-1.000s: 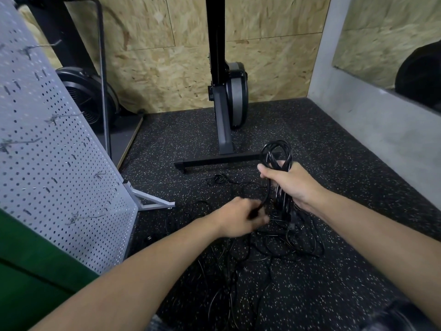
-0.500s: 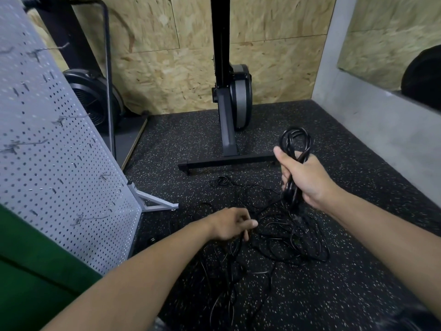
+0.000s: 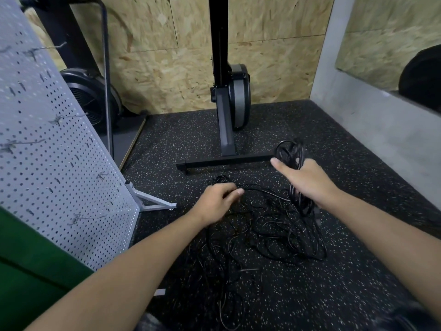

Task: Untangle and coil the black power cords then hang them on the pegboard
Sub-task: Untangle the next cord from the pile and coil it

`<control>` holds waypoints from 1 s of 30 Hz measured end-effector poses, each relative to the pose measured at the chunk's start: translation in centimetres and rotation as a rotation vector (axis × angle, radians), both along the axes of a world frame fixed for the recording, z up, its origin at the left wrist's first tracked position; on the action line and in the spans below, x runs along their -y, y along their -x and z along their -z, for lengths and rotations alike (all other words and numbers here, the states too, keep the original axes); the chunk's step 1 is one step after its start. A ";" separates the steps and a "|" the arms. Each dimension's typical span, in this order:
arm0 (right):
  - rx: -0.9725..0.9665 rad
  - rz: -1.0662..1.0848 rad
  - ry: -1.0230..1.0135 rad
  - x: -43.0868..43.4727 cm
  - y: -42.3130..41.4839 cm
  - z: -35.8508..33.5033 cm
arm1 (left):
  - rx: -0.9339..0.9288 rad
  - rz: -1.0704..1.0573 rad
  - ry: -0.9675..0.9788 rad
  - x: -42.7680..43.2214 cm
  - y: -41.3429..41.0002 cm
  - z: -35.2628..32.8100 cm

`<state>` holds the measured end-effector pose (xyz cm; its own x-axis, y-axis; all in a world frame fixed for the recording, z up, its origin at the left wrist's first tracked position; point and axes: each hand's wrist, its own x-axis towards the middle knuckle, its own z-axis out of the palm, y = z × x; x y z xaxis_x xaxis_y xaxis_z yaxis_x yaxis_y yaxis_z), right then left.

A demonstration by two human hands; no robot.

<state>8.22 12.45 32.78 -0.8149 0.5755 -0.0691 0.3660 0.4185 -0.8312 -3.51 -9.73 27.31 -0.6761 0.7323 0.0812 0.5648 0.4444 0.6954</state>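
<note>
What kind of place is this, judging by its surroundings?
Probably a small gym or workout room: a black speckled rubber floor, a black upright exercise machine with a round flywheel housing, and a black caged fan wheel at left.

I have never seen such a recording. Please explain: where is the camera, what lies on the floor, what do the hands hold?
No machine here: a person works with bare hands. The one picture comes from a camera on the person's head, looking down. The right hand grips a coiled bundle of black power cord. The left hand reaches the tangle of thin black cords on the black speckled rubber floor; whether it grips a strand is hidden. A grey perforated metal pegboard stands at the left.
</note>
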 end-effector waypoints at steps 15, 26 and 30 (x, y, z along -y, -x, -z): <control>-0.025 -0.275 0.031 0.7 -0.4 -0.6 | -0.097 0.116 -0.155 -2.1 -2.0 -5.5; -0.036 -0.454 -0.041 0.9 -0.2 -0.2 | -0.219 0.274 -0.009 -2.2 -1.7 -7.1; 0.020 -0.422 -0.084 1.5 0.5 0.3 | -0.394 0.218 -0.148 -2.1 -1.5 -6.7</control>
<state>7.73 10.99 32.49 -0.9791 0.1960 -0.0548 0.1641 0.6011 -0.7821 -1.97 -7.60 34.06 -0.4045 0.8152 0.4146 0.8674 0.1982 0.4565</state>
